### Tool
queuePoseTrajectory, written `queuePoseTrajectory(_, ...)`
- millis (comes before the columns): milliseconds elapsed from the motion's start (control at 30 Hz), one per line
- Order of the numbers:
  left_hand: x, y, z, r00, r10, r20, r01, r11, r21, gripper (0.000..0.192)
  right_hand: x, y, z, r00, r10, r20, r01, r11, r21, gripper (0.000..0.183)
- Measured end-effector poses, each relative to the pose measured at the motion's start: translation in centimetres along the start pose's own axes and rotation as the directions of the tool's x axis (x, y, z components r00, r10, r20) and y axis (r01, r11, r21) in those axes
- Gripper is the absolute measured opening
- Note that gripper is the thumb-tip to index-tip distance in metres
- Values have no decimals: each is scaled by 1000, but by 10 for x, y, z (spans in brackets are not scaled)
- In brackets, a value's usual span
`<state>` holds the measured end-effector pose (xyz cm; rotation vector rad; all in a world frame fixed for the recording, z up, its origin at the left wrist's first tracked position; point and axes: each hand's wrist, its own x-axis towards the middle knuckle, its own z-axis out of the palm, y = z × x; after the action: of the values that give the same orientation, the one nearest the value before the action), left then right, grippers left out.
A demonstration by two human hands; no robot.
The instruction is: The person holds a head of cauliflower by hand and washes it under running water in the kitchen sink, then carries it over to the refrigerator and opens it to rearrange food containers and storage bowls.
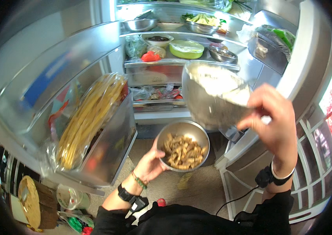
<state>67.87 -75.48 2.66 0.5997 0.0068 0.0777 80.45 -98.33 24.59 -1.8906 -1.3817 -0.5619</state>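
My left hand (151,163) holds a stainless steel bowl (183,145) by its left rim and side, with brown cooked strips of food (185,151) in it. Up and to the right, my right hand (271,114) grips the rim of a larger metal bowl (213,113), blurred by motion and tilted, with something white (215,79) inside that I cannot make out. Both bowls are in front of an open refrigerator (163,116). The fingers behind each bowl are partly hidden.
Refrigerator shelves hold a green lidded container (186,49), a steel bowl of vegetables (202,28) and a red plastic bag (150,56). At left, the open door's bin carries long yellow sticks in clear plastic (91,117). The right door (309,73) stands open. A round wooden block (31,202) is lower left.
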Motion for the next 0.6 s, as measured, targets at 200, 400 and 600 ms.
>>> queuePoseTrajectory(200,-147,-97,28,947,64,-315,-68,998,-2,59,-102,-27,-22,971,-151,186,106,967,232,25)
queuePoseTrajectory(400,-273,-202,39,841,141,-523,-257,954,-156,64,-208,-16,-43,846,-240,476,41,919,391,16)
queuePoseTrajectory(600,-426,-273,53,683,222,-696,-359,932,-55,65,-280,-69,-38,774,-355,524,96,884,457,21)
